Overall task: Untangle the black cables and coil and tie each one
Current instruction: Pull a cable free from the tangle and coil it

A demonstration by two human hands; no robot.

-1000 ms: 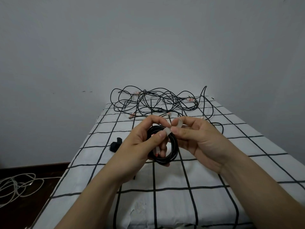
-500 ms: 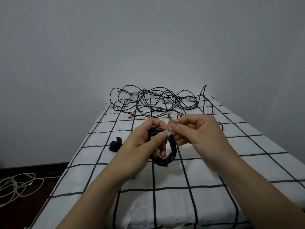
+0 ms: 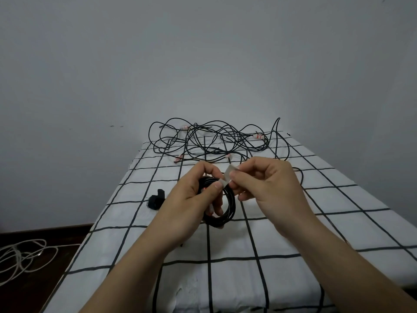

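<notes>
My left hand (image 3: 194, 197) grips a coiled black cable (image 3: 229, 208) above the middle of the checked table, thumb pressing one end of a pale strip of tie (image 3: 228, 175) onto the coil. My right hand (image 3: 268, 184) pinches the other end of that strip and holds it up, just right of the coil. A tangle of black cables (image 3: 214, 141) with white-and-red plugs lies at the table's far end, against the wall. One loose black strand (image 3: 299, 175) runs behind my right hand.
The table (image 3: 293, 233) has a white cloth with a black grid. A small black strap (image 3: 155, 199) lies on it left of my hands. White cable (image 3: 24, 256) is heaped on the dark floor at the left. A grey wall stands right behind the table.
My right hand has lifted the strip's free end up and slightly right, so it stands taut above the coil. The coil in my left hand has barely shifted.
</notes>
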